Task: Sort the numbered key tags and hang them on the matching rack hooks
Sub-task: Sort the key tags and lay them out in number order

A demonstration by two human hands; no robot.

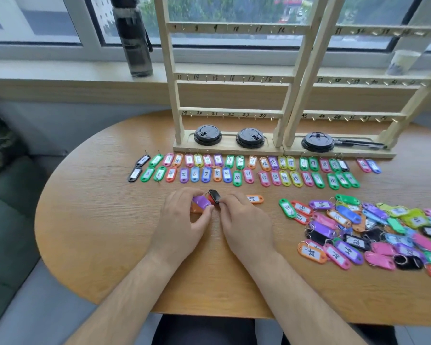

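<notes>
The left hand (184, 220) curls its fingers round a purple key tag (201, 202), with an orange tag (195, 209) tucked beneath it. The right hand (244, 220) pinches the near end of a black key tag (215, 195) that leans over a red tag (210, 199). All four are bunched between the hands on the wooden table (110, 220). Their labels are hidden or turned away, so a number could be misread and a tag set in the wrong place. The rings, crowded this close, might also snag and drag a neighbour along. Just beside the right hand lies the tag marked 24 (255, 199). Beyond the hands run two sorted rows (234, 168), near enough that a careless wrist could scatter them, and the unsorted heap (371, 232) lies to the right. The hooks on the left rack (169, 70) and right rack (358, 82) look bare. The left base tray (227, 148) holds two black cup lids (207, 135). The right base tray (346, 153) holds a third lid (317, 141) and black pens (358, 143).
</notes>
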